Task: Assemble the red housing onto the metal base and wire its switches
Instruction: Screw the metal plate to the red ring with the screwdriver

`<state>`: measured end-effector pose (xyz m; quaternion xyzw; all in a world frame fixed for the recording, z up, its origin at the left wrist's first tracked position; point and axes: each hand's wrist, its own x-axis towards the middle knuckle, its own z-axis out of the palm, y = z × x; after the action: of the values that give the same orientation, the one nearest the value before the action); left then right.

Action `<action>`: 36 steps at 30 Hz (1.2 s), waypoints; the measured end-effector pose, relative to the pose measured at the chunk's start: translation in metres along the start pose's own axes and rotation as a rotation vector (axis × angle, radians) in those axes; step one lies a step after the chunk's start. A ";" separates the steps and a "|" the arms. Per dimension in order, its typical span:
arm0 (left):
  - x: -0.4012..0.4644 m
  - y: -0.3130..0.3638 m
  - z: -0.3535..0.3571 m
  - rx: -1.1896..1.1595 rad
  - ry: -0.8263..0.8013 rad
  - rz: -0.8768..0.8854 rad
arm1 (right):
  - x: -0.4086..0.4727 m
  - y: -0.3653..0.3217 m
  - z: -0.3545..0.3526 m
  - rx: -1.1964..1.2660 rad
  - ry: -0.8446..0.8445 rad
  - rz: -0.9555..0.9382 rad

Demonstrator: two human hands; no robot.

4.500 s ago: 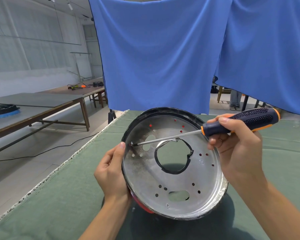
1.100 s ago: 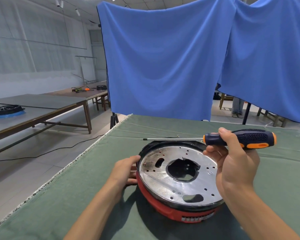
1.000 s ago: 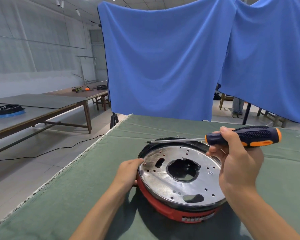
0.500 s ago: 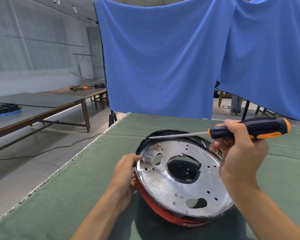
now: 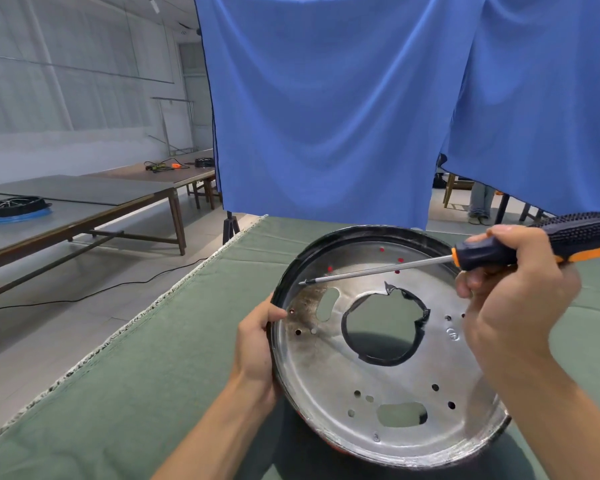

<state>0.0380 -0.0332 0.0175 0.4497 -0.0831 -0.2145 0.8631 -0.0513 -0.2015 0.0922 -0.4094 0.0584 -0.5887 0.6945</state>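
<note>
The round metal base (image 5: 388, 386) is tilted up toward me, its shiny underside facing the camera, with a big black-edged centre hole and several small holes. The red housing (image 5: 305, 418) shows only as a thin red sliver under its lower left rim and as red dots through the top holes. My left hand (image 5: 257, 344) grips the left rim. My right hand (image 5: 510, 299) holds a screwdriver (image 5: 520, 249) with a dark blue and orange handle. Its shaft lies across the upper plate, tip near the upper left rim.
The work rests on a green felt-covered table (image 5: 146, 393) whose frayed left edge drops to the floor. Blue curtains (image 5: 326, 109) hang behind the table. Long tables stand at the left, one bearing a black ring on a blue disc (image 5: 16, 207). A cable lies on the floor.
The assembly lay nearly flat on the cloth a second ago; my left hand has tilted it up to face me. The screwdriver tip has come down from above the far rim onto the upper left plate.
</note>
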 end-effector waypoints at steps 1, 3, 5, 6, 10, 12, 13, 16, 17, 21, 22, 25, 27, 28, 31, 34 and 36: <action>-0.001 0.000 0.000 -0.012 -0.001 -0.013 | 0.000 0.000 0.000 0.006 0.002 -0.002; -0.001 -0.001 -0.001 -0.024 -0.006 -0.022 | 0.000 0.000 0.000 0.007 0.004 0.000; -0.002 -0.001 -0.001 -0.032 -0.018 -0.022 | 0.000 -0.001 0.000 0.004 0.006 0.003; -0.002 -0.001 -0.001 -0.034 -0.022 -0.013 | 0.000 -0.001 0.000 0.003 0.008 0.001; 0.000 -0.002 -0.001 -0.066 -0.025 0.012 | 0.000 -0.003 0.000 0.001 0.006 -0.009; 0.001 -0.002 0.000 -0.087 -0.040 0.012 | 0.000 -0.003 0.000 -0.002 0.004 -0.010; 0.000 -0.002 0.001 -0.102 -0.046 0.011 | 0.000 -0.004 0.000 -0.003 0.000 -0.009; -0.001 -0.001 0.002 -0.111 -0.043 0.001 | -0.002 -0.005 0.002 -0.003 -0.018 -0.015; -0.001 -0.001 0.003 -0.106 -0.030 -0.002 | -0.002 -0.005 0.002 -0.005 -0.027 -0.019; -0.003 0.000 0.006 -0.105 0.036 -0.003 | -0.004 -0.003 0.003 -0.034 -0.034 -0.029; -0.004 0.000 0.006 -0.110 0.043 0.002 | -0.004 -0.003 0.002 -0.039 -0.029 -0.030; -0.005 0.000 0.007 -0.102 0.053 0.017 | -0.004 -0.002 0.002 -0.043 -0.026 -0.032; -0.005 0.000 0.007 -0.103 0.053 0.017 | -0.004 -0.003 0.002 -0.044 -0.026 -0.031; -0.005 0.000 0.007 -0.106 0.053 0.019 | -0.005 -0.003 0.002 -0.045 -0.028 -0.030; -0.004 -0.001 0.007 -0.112 0.053 0.022 | -0.006 -0.002 0.002 -0.044 -0.055 -0.030; -0.004 -0.002 0.007 -0.118 0.052 0.016 | -0.008 -0.001 0.003 -0.053 -0.084 -0.030; -0.004 -0.002 0.007 -0.112 0.056 0.020 | -0.009 0.000 0.003 -0.055 -0.095 -0.034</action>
<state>0.0315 -0.0375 0.0206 0.4056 -0.0512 -0.1974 0.8910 -0.0524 -0.1918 0.0910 -0.4568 0.0348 -0.5787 0.6746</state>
